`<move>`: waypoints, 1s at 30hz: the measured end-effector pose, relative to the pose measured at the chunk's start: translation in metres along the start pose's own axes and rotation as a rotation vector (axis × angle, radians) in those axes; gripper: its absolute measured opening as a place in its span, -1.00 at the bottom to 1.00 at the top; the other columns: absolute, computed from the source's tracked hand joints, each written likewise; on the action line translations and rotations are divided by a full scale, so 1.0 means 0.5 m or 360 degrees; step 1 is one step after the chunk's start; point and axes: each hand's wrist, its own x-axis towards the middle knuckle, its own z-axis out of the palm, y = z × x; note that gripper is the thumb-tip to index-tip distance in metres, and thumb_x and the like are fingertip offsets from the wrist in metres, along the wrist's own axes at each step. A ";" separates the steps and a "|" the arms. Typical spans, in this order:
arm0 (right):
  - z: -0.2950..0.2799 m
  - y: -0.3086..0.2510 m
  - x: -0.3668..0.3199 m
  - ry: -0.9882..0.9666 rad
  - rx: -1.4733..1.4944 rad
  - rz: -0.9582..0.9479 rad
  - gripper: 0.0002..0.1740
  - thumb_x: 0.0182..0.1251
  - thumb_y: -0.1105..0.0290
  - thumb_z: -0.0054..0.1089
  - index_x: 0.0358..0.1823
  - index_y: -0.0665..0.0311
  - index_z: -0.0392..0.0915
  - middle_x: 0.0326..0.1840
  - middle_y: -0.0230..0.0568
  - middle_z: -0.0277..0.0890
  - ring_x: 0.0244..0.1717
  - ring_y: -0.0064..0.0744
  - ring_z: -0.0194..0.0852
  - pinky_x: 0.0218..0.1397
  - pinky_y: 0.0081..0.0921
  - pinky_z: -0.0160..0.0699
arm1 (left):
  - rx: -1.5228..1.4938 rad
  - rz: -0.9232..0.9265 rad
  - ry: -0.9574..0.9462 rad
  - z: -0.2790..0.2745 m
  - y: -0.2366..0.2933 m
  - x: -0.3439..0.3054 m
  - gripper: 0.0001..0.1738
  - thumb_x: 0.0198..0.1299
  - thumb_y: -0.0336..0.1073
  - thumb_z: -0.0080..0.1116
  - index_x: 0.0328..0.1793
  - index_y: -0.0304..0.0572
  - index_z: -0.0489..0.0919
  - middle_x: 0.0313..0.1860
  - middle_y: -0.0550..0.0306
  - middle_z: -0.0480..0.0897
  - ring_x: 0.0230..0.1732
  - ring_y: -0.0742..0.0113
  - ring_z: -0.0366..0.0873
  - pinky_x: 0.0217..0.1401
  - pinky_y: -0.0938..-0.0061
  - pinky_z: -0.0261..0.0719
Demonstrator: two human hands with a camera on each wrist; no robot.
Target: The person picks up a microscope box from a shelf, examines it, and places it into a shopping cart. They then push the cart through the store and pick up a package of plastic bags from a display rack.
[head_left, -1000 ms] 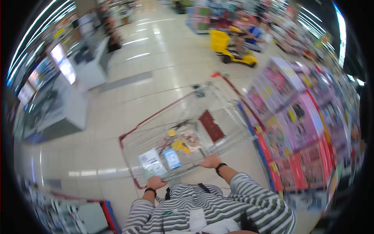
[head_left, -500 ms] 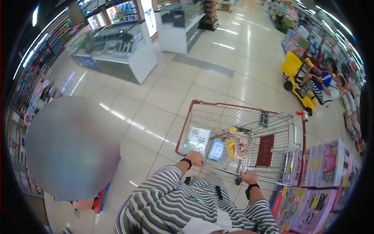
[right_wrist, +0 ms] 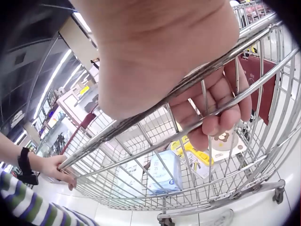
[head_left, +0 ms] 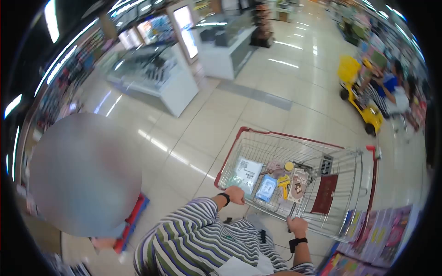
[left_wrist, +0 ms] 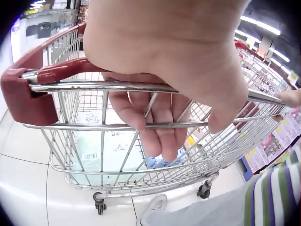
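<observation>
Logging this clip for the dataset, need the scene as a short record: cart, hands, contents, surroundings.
cart: wire shopping cart, red trim
left_hand: left hand grips the near side rail, close to a red corner
right_hand: right hand grips the same rail
contents: white-and-green pack, light blue pack, yellow item, bear-print package, round yellow-topped item
nearby: yellow ride-on vehicle, glass display case
floor: pale tiles

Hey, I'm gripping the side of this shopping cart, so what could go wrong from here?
The shopping cart might scrape the stacked pink boxes, since its end at the right of the head view looks close to them.
It could also bump the yellow ride-on vehicle ahead on the right if pushed that way.
The blue pack lies loose inside, so a sharp turn may slide it.
</observation>
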 end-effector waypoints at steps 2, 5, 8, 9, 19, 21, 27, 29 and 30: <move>0.002 0.000 -0.005 -0.0032 0.0092 -0.0019 -0.24 0.17 -0.25 -0.27 -0.32 0.33 0.68 -0.32 0.08 0.62 -0.18 0.04 0.61 -0.08 -0.17 0.51 | 0.0049 -0.0002 -0.0139 0.003 -0.001 0.008 -0.66 -0.16 0.10 0.22 -0.49 0.05 0.72 -0.53 0.03 0.65 -0.43 -0.01 0.61 -0.32 0.15 0.56; -0.019 0.024 -0.018 -0.0056 0.0127 -0.0043 -0.22 0.17 -0.27 -0.27 -0.28 0.34 0.67 -0.28 0.07 0.62 -0.17 0.02 0.60 -0.08 -0.16 0.50 | 0.0177 0.0058 -0.0228 -0.007 0.004 0.021 -0.63 -0.13 0.14 0.20 -0.46 0.05 0.72 -0.49 0.03 0.66 -0.39 -0.01 0.62 -0.29 0.15 0.56; -0.017 0.000 -0.033 -0.0077 0.0117 -0.0062 -0.22 0.18 -0.27 -0.29 -0.26 0.33 0.67 -0.26 0.07 0.62 -0.15 0.02 0.60 -0.09 -0.16 0.50 | 0.0058 0.0013 -0.0246 -0.033 0.009 -0.001 -0.60 -0.09 0.16 0.19 -0.43 0.04 0.72 -0.46 0.01 0.67 -0.36 0.00 0.62 -0.26 0.15 0.57; -0.016 0.001 -0.026 -0.0082 0.0114 -0.0075 -0.21 0.19 -0.27 -0.31 -0.25 0.33 0.67 -0.25 0.08 0.62 -0.14 0.03 0.60 -0.09 -0.15 0.50 | 0.0086 -0.0006 -0.0274 -0.038 0.004 0.006 -0.59 -0.09 0.18 0.18 -0.40 0.06 0.73 -0.42 0.04 0.68 -0.34 0.01 0.62 -0.23 0.15 0.56; 0.017 -0.083 -0.006 -0.0143 0.0035 -0.0014 -0.24 0.27 -0.23 -0.37 -0.29 0.29 0.67 -0.25 0.15 0.59 -0.12 0.12 0.55 0.01 -0.08 0.41 | 0.0111 0.0070 -0.0006 -0.009 -0.099 0.035 -0.51 -0.15 0.19 0.24 -0.50 -0.12 0.68 -0.51 -0.06 0.64 -0.45 -0.04 0.62 -0.40 0.11 0.55; 0.037 -0.080 0.003 -0.0123 0.0022 0.0046 -0.25 0.27 -0.22 -0.37 -0.29 0.29 0.67 -0.26 0.16 0.58 -0.12 0.13 0.54 0.00 -0.07 0.41 | 0.0241 0.0018 -0.0257 -0.024 -0.089 0.042 -0.54 -0.08 0.17 0.23 -0.45 -0.11 0.69 -0.47 0.00 0.67 -0.41 0.03 0.63 -0.37 0.15 0.56; 0.102 -0.059 0.066 -0.0015 -0.0022 0.0087 -0.30 0.26 -0.20 -0.33 -0.31 0.19 0.70 -0.27 0.12 0.60 -0.16 0.09 0.57 -0.08 -0.12 0.47 | 0.0166 0.0149 -0.0220 -0.011 -0.122 0.092 -0.53 -0.11 0.16 0.23 -0.40 -0.12 0.70 -0.41 0.00 0.68 -0.33 0.05 0.64 -0.31 0.17 0.56; 0.103 -0.062 0.067 0.0038 0.0036 0.0114 -0.27 0.25 -0.22 -0.35 -0.33 0.24 0.68 -0.28 0.15 0.58 -0.15 0.14 0.55 -0.05 -0.09 0.45 | 0.0136 0.0197 -0.0157 0.003 -0.126 0.113 -0.51 -0.19 0.15 0.23 -0.41 -0.16 0.69 -0.43 -0.05 0.67 -0.34 0.01 0.64 -0.30 0.15 0.56; 0.108 -0.061 0.064 0.0099 0.0096 0.0133 -0.24 0.25 -0.23 -0.36 -0.35 0.29 0.67 -0.30 0.19 0.57 -0.14 0.18 0.53 -0.02 -0.06 0.42 | 0.0133 0.0238 -0.0113 0.015 -0.132 0.121 -0.52 -0.19 0.14 0.22 -0.43 -0.16 0.69 -0.45 -0.08 0.66 -0.36 -0.01 0.63 -0.32 0.14 0.56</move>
